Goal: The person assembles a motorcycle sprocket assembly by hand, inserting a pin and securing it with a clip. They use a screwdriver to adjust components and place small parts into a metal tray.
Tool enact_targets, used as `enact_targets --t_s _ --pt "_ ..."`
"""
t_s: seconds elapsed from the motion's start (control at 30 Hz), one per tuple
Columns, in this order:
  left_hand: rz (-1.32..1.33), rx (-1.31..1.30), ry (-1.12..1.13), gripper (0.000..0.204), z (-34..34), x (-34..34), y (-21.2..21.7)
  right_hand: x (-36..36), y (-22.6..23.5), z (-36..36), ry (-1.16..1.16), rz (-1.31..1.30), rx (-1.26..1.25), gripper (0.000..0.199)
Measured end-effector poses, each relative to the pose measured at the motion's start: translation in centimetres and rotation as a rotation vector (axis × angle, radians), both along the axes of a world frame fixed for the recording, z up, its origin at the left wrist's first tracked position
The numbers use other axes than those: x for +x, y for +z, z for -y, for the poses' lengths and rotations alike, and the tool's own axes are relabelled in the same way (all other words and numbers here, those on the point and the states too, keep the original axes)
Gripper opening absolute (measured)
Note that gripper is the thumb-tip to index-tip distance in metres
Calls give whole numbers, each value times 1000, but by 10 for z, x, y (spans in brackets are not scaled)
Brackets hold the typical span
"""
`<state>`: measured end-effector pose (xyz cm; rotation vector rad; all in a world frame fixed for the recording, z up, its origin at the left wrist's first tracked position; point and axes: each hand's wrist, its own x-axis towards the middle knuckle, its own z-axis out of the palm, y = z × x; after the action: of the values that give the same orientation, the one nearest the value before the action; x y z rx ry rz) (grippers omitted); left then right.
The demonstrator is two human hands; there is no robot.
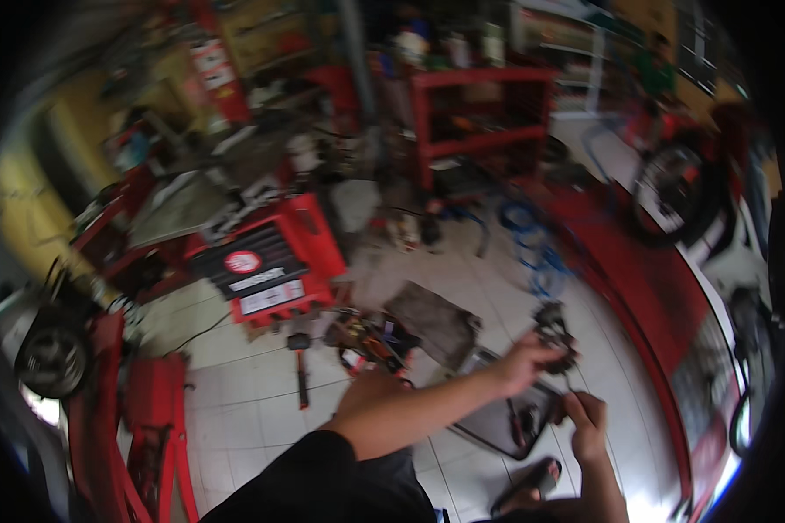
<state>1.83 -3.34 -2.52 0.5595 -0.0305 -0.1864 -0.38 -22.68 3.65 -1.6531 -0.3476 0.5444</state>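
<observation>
Mallet (302, 375): on the tiled floor (244, 383), well left of the left grip (523, 364).
Tool pile (371, 338): between mallet and left grip.
Dark cloth (429, 321): spread flat, left of and beyond the left grip.
Grey tray (488, 431): below the left grip, holding dark pieces (523, 423).
Left grip: pinching the metal part.
Metal part (553, 333): dark, at the left grip's fingertips.
Right grip (586, 415): curled, near the part; blurred, cannot tell whether it pinches anything.
Red platform (641, 253): right of both grips.

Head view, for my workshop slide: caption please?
Left hand holds a dark, irregular part near a grey rectangular tray, right hand close by.
</observation>
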Motion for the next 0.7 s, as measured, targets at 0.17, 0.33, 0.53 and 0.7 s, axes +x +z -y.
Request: enact_targets --t_s 0.17,0.33,0.53,0.7 --pt "218 92 -19 68 0 20 9 11 4 -3 76 288 46 39" --pt "259 315 122 73 -22 3 14 5 -18 -8 22 148 64 38" --pt "264 367 178 71 -31 4 22 9 -24 -17 -41 184 42 37" --pt "235 392 130 46 -40 2 19 18 -19 -17 44 155 -163 30"
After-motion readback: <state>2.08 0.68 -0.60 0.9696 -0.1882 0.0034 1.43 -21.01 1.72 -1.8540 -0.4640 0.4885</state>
